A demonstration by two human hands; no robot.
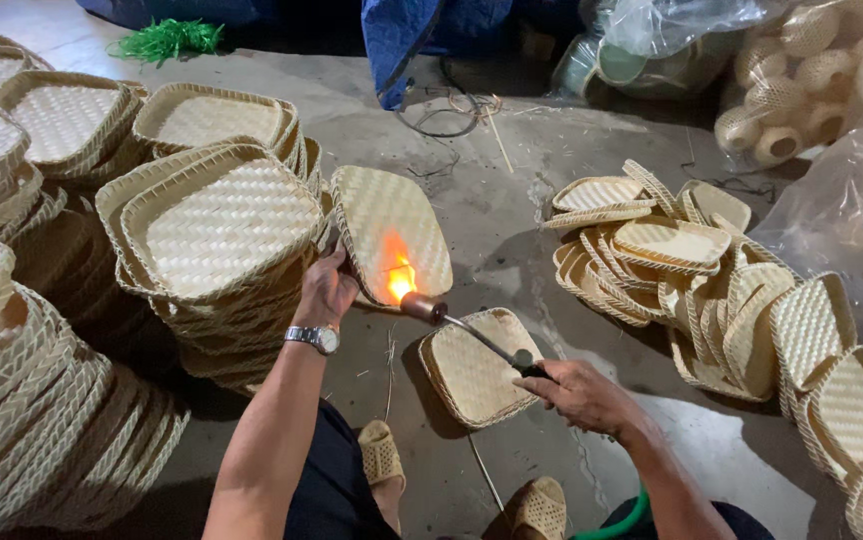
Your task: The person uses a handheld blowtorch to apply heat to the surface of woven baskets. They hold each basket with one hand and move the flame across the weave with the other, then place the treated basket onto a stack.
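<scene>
My left hand (325, 290), with a wristwatch on the wrist, grips the lower edge of a woven bamboo tray (392, 225) and holds it tilted up. My right hand (582, 395) grips the handle of a gas torch (472, 330). The torch's nozzle points at the tray, and an orange flame (399, 272) licks its woven face. Another woven tray (472, 370) lies flat on the floor under the torch.
Tall stacks of woven trays (217, 225) stand at the left. A loose pile of trays (692, 270) lies at the right, with plastic bags of baskets (802, 90) behind. A green hose (622, 520) runs by my knee. My feet wear woven sandals (382, 455).
</scene>
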